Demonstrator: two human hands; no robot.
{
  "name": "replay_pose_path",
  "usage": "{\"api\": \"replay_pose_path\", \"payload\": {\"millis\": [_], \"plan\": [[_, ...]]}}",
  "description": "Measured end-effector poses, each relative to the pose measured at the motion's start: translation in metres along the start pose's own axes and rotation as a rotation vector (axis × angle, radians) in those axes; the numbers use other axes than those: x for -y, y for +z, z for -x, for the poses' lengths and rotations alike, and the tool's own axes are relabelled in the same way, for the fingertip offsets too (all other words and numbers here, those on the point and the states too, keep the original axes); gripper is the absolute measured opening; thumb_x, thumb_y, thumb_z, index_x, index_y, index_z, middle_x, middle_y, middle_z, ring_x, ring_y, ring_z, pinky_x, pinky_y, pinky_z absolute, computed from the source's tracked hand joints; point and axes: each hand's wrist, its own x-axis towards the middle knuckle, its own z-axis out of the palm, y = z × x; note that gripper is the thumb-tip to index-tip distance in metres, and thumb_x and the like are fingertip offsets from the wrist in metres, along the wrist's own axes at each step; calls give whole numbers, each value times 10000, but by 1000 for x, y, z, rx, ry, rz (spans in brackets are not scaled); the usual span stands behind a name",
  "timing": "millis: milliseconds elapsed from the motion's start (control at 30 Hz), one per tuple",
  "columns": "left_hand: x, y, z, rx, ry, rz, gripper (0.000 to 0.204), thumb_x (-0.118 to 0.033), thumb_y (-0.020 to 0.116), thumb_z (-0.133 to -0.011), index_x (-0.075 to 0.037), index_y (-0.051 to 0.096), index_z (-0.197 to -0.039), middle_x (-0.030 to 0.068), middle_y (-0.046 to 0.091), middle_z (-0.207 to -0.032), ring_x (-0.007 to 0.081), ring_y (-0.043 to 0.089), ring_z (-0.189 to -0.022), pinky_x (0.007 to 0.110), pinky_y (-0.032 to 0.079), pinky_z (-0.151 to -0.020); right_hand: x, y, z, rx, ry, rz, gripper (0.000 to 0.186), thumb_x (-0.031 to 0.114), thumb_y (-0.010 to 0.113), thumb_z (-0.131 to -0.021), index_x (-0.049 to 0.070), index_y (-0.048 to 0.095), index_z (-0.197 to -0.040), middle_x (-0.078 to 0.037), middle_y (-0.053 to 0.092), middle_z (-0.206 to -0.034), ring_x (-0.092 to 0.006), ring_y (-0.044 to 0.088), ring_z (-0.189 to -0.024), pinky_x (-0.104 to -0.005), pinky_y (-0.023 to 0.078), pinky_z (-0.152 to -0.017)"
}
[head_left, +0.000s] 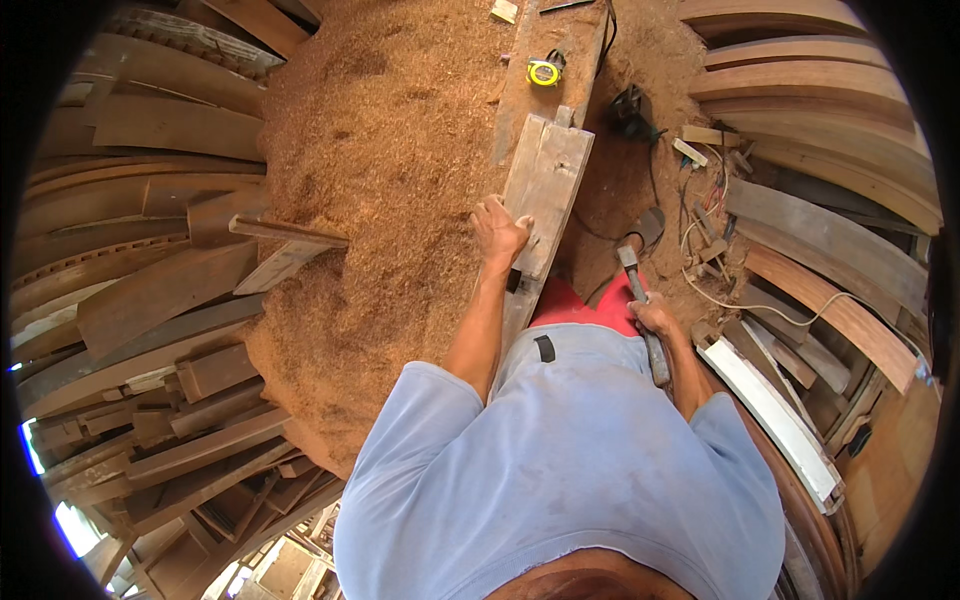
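A weathered wooden plank [549, 165], with a tenon-like piece at its far end, lies lengthwise in front of me on a longer board. My left hand [501, 232] grips its left side, fingers curled on the wood. A small dark patch or slot [514, 280] shows just below that hand. My right hand [650, 314] is closed around the shaft of a hammer-like tool [628, 258], held upright-angled beside my right leg, apart from the plank. A yellow tape measure [544, 73] rests on the board beyond the plank.
Sawdust [360, 160] covers the ground to the left, with loose offcuts [285, 255] on it. Stacked boards [150, 250] line both sides. A dark power tool [628, 112], cables [790, 310] and scraps lie to the right, beside a white-painted board [765, 420].
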Motion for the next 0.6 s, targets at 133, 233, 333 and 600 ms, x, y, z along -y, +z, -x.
{"api": "replay_pose_path", "payload": {"millis": [133, 233, 333, 600], "plan": [[-5, -10, -9, 160, -153, -53, 732, -327, 896, -700, 15, 510, -1219, 289, 585, -1191, 450, 567, -1136, 522, 459, -990, 17, -9, 4, -60, -73, 0, 259, 225, 679, -892, -22, 609, -924, -99, 621, -690, -206, 606, -557, -385, 472, -518], [-1, -12, -20, 247, -183, -46, 726, -354, 890, -719, 11, 524, -1228, 282, 591, -1224, 455, 572, -1170, 520, 472, -1000, 41, -26, 18, -169, -215, 108, 313, 274, 688, -886, -23, 612, -947, -111, 625, -718, -224, 619, -625, -400, 492, -587], [2, -14, -29, 316, -215, 6, 695, -364, 883, -740, 5, 544, -1221, 275, 594, -1249, 451, 573, -1197, 518, 477, -1004, 60, -40, 38, -330, -416, 137, 367, 313, 701, -880, -28, 620, -989, -133, 636, -777, -245, 633, -738, -410, 503, -690], [-7, -9, -37, 255, -171, -18, 693, -397, 860, -763, -5, 552, -1245, 267, 596, -1242, 444, 559, -1172, 513, 456, -1012, 104, -77, 72, -520, -667, -64, 351, 260, 722, -859, -34, 633, -1029, -127, 670, -826, -232, 626, -762, -407, 504, -716]]}}
